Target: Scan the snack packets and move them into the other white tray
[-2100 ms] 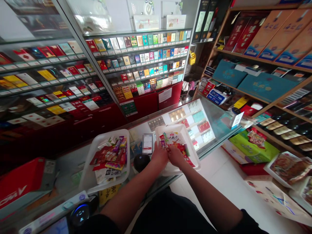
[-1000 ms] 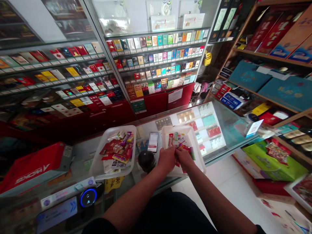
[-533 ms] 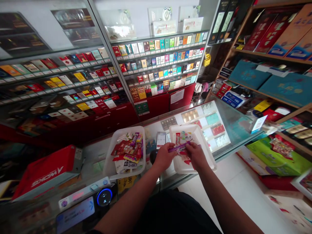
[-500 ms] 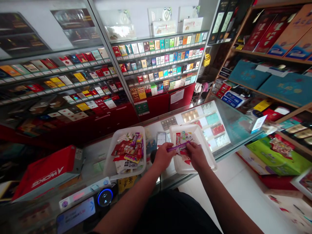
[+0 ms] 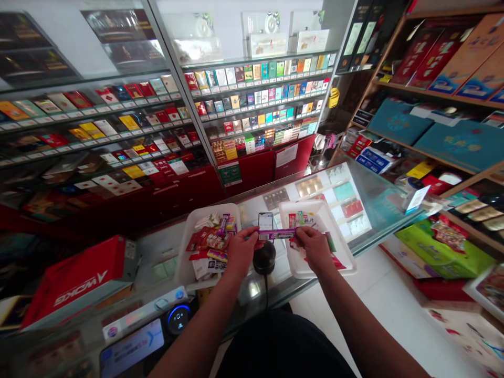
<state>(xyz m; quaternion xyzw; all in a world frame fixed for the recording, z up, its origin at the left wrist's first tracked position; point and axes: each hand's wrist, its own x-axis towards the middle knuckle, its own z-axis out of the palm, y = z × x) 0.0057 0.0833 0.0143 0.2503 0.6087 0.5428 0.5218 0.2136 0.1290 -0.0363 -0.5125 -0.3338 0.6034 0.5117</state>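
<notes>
Stretched level between my hands is a long purple candy stick pack (image 5: pixel 277 234) with a barcode on its left part. My left hand (image 5: pixel 241 253) pinches its left end, and my right hand (image 5: pixel 313 245) pinches the right end. Below the pack a black round-topped device with a cable (image 5: pixel 264 258) stands on the counter. A phone (image 5: pixel 265 219) with a lit screen lies just behind. On the left, a white bin (image 5: pixel 181 262) holds many wrapped snacks, partly hidden by my left hand. A white tray (image 5: pixel 348 265) with a few packets lies under my right hand.
A glass counter (image 5: pixel 374 199) runs across in front of me. A red and grey box (image 5: pixel 82 278) and a payment device with a blue ring (image 5: pixel 178 318) stand at left. Cigarette shelves (image 5: pixel 260 100) line the back; boxed goods (image 5: pixel 452 257) sit at right.
The purple candy stick pack has moved left, from above the tray to above the black device, and is now level. My hands are farther apart, at its two ends.
</notes>
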